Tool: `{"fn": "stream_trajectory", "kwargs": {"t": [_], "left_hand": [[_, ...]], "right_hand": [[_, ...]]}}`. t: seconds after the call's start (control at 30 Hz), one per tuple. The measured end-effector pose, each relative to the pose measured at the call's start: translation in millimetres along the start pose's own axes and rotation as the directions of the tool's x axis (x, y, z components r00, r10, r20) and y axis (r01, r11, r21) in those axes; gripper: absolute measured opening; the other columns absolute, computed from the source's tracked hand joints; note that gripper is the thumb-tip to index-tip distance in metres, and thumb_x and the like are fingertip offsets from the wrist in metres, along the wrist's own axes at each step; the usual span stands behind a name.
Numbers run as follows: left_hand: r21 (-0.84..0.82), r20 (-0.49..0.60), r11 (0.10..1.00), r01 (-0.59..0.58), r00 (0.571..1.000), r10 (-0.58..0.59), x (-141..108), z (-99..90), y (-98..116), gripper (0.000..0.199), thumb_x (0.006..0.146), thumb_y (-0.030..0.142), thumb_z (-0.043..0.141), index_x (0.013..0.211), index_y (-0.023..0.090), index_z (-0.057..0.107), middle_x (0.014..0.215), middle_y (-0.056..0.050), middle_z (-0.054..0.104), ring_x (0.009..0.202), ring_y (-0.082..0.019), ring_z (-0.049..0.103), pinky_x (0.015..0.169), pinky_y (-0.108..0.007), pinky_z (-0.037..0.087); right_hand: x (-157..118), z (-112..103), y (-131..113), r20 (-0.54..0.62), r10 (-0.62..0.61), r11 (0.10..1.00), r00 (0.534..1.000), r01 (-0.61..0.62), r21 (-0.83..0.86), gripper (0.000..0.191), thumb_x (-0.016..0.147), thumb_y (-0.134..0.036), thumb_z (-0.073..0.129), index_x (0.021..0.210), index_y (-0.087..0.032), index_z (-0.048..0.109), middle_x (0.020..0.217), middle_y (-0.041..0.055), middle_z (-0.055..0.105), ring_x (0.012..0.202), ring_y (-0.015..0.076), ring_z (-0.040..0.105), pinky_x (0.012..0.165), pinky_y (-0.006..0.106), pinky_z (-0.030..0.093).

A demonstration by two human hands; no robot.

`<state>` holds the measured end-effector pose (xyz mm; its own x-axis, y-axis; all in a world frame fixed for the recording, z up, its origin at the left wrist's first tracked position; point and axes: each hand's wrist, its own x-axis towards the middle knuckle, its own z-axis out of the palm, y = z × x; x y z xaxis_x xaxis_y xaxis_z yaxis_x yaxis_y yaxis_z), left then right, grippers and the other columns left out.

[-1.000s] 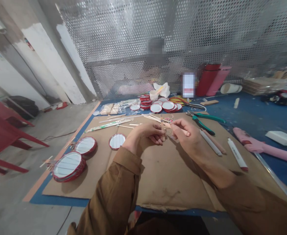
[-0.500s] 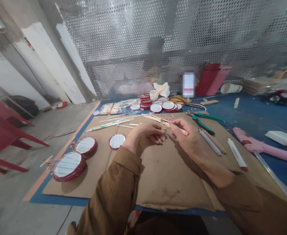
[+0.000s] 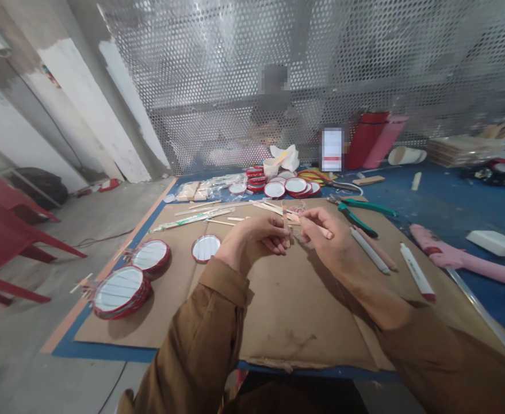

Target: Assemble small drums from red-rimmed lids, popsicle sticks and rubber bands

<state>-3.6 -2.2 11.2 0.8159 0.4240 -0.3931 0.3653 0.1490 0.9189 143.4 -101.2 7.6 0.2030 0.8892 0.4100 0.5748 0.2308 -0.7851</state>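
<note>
My left hand is closed on a thin wooden stick, held upright above the cardboard. Just to its right, my right hand pinches a pale, pen-like piece whose tip points toward the stick. Behind both hands lie loose wooden sticks and a small tangle of pink threads. A round red-rimmed lid rests left of my left hand, and two banjo-like pieces made from such lids, the larger one in front, sit farther left.
Green-handled pliers, a marker and a pink glue gun lie on the right. Stacked red lids, a cup, a phone and a red bottle stand at the back, before a perforated metal panel.
</note>
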Motion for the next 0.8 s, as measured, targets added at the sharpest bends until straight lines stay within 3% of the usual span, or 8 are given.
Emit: {"fn": "stream_trajectory", "kwargs": {"t": [0.6, 0.8], "left_hand": [[-0.022, -0.006, 0.999, 0.023, 1.000, -0.023, 0.1, 0.1, 0.6, 0.013, 0.089, 0.014, 0.051, 0.077, 0.011, 0.056, 0.062, -0.002, 0.066, 0.056, -0.011, 0.066, 0.060, -0.024, 0.055], [-0.021, 0.007, 1.000, 0.004, 1.000, -0.004, 2.8, -1.3, -1.7, 0.014, 0.085, 0.021, 0.061, 0.078, 0.011, 0.055, 0.063, -0.002, 0.066, 0.056, -0.012, 0.066, 0.061, -0.025, 0.054]], "right_hand": [[0.2, 0.7, 1.1, -0.003, 0.021, 0.999, 1.000, -0.022, -0.041, 0.026, 0.087, -0.046, 0.048, 0.086, -0.023, 0.059, 0.067, 0.0003, 0.063, 0.058, 0.0153, 0.056, 0.057, 0.026, 0.043], [-1.4, 0.3, -0.8, 0.025, 0.007, 1.000, 1.000, -0.007, -0.004, 0.026, 0.087, -0.046, 0.048, 0.089, -0.023, 0.059, 0.067, 0.0002, 0.064, 0.059, 0.0150, 0.057, 0.056, 0.026, 0.044]]}}
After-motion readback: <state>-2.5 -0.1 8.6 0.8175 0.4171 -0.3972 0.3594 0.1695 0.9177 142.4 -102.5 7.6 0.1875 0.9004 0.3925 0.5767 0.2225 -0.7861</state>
